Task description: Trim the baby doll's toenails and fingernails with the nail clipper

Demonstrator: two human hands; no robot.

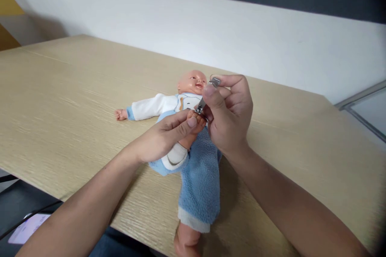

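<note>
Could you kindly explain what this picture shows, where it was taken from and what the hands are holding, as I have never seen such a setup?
Certainly. There is no machine here: these are a person's two bare hands, seen from a single camera worn on that person's head, looking forward and down.

On the light wooden table lies a baby doll in blue and white clothes, on its back, with its head at the far end. The left hand grips the doll's raised bare foot. The right hand holds metal nail clippers, with their cutting end right at the toes; whether it touches them is too small to tell. Behind the table is a white wall.
</note>
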